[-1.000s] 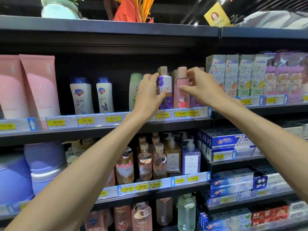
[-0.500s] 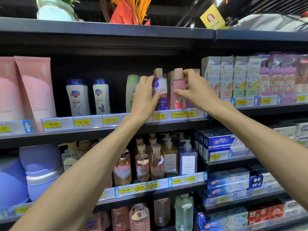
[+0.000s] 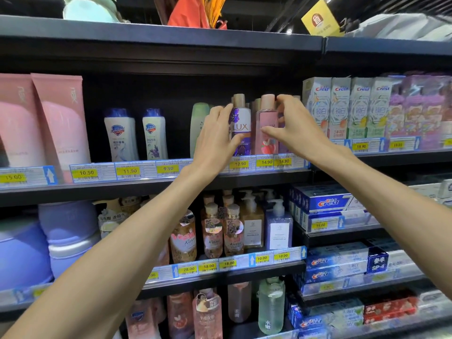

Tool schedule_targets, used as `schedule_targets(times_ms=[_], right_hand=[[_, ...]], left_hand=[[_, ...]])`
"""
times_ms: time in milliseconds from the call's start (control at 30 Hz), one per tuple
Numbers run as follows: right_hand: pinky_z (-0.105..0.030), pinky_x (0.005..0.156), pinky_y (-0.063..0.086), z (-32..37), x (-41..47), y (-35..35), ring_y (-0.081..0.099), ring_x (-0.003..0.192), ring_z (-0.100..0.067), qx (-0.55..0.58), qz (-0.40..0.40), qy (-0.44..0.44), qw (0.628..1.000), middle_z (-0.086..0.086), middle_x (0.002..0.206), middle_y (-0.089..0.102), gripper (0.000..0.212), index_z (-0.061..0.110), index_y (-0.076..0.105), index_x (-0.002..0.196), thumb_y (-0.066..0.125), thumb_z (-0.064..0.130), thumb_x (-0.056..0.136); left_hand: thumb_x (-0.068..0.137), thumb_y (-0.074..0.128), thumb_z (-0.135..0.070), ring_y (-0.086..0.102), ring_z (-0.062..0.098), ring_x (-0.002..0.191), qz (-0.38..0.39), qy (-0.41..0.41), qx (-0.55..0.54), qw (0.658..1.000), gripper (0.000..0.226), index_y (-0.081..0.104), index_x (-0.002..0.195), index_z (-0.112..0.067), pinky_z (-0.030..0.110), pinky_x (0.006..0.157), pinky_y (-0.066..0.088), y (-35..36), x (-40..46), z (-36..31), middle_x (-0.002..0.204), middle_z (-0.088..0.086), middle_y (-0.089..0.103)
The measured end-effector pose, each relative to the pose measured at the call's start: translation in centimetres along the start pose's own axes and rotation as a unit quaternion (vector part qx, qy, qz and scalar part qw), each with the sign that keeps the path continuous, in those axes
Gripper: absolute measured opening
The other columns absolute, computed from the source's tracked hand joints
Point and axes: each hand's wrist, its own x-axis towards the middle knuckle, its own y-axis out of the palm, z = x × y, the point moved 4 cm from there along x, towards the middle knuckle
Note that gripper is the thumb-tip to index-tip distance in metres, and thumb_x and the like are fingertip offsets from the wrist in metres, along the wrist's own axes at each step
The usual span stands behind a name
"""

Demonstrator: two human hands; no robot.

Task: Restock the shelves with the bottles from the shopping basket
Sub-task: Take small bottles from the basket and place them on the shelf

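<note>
Both hands up at the upper shelf [image 3: 151, 189]. Left hand [image 3: 215, 140] has straight fingers laid against the side of the white LUX bottle [image 3: 241, 126], thumb at its front, probably steadying it upright. Right hand [image 3: 291, 126] pinches the pink bottle [image 3: 267, 128] just right of the LUX, fingertips at the cap, thumb on the label, likely squaring it into the row. Shopping basket not in view.

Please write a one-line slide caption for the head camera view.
Both hands at the shelf: left hand touches the LUX bottle, right hand reaches around the pink bottle.
</note>
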Motion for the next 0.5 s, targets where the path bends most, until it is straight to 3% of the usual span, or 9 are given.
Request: schedule_targets(times_ms=[100,267,500], right_hand=[[-0.045,0.103,0.051,0.3,-0.5,-0.5,0.056,0.127,-0.029,-0.019,-0.012,-0.006,1.0,-0.014,0.144,0.049,0.084,0.011,0.031,0.155,0.079,0.032,0.089],[-0.052,0.101,0.049,2.1,-2.0,-1.0,0.048,0.131,-0.035,-0.11,-0.025,-0.069,0.991,-0.015,0.146,0.045,0.083,0.011,0.03,0.156,0.077,0.033,0.09],[-0.056,0.105,0.047,6.6,-6.1,0.9,0.043,0.14,-0.039,-0.171,0.018,-0.107,0.979,-0.019,0.157,0.039,0.091,0.009,0.031,0.158,0.079,0.036,0.086]], left_hand=[[0.094,0.069,-0.034,0.047,0.016,0.132,-0.007,0.01,0.046,0.999,0.07,0.038,0.153,-0.013,0.029,0.103,0.043,-0.7,-0.4,-0.1,0.145,0.004,0.047],[0.096,0.064,-0.04,0.04,0.021,0.142,-0.002,0.022,0.111,0.994,0.066,0.041,0.153,-0.015,0.043,0.114,0.041,-2.2,-2.0,0.6,0.153,0.006,0.046],[0.097,0.055,-0.042,0.038,0.029,0.145,0.0,0.075,0.131,0.989,0.061,0.045,0.15,-0.013,0.046,0.117,0.034,-6.0,-7.6,1.0,0.154,0.009,0.044]])
